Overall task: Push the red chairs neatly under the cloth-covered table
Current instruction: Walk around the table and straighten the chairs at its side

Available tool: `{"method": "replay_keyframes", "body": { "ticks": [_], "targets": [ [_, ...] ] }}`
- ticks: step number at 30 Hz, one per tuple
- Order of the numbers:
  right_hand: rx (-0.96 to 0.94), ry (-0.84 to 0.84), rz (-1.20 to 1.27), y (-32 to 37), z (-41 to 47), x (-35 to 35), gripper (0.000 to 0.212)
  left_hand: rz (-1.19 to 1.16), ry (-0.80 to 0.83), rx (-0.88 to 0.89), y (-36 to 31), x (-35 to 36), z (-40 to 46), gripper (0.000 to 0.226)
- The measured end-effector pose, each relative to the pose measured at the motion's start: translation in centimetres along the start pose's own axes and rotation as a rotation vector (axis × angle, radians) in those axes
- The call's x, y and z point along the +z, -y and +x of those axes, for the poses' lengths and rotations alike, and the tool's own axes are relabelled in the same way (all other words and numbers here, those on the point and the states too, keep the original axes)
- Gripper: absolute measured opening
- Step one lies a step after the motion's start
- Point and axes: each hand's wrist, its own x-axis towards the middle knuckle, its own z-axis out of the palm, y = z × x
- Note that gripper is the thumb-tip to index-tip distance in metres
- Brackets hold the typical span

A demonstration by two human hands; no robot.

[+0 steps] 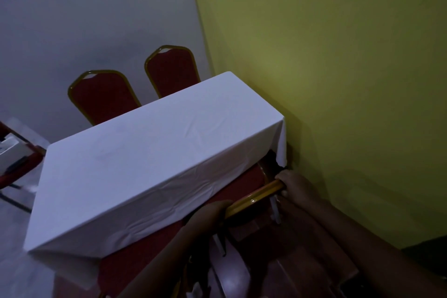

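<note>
A long table under a white cloth (154, 152) runs from lower left to upper right. On its near side, a red chair with a gold frame (254, 197) leans against the table edge, its red back partly tucked under the hanging cloth. My left hand (208, 215) grips the left end of the chair's gold top rail. My right hand (294, 186) holds the rail's right end, close to the yellow wall. A second red chair (135, 266) stands at the lower left, its back under the cloth.
Two more red chairs (104, 95) (173, 69) stand at the table's far side against a white wall. A yellow wall (338, 80) closes off the right. A red-framed stand with papers (14, 159) sits at far left. The floor is brown tile.
</note>
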Motion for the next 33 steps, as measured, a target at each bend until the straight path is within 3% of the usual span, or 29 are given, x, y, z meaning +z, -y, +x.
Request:
{"method": "replay_keyframes", "body": {
  "ticks": [7,14,19,26,33],
  "targets": [
    [-0.122,0.084,-0.115,7.0,-0.6,2.8,0.060,-0.080,-0.146,-0.013,2.4,-1.2,-4.6,0.062],
    [-0.269,0.042,-0.075,17.5,-1.0,7.8,0.065,-0.118,-0.275,-0.063,8.2,-2.1,-14.2,0.058],
    [-0.338,0.145,0.054,26.3,-2.9,12.2,0.065,-0.112,-0.365,-0.112,13.5,-1.4,-23.1,0.055],
    [-0.495,0.347,0.186,38.3,-8.0,19.3,0.074,-0.112,-0.364,-0.297,22.0,0.0,-36.1,0.056],
    [-0.571,0.514,0.138,46.2,-13.5,25.3,0.089,-0.122,-0.317,-0.385,26.0,0.7,-46.1,0.053]
  ]
}}
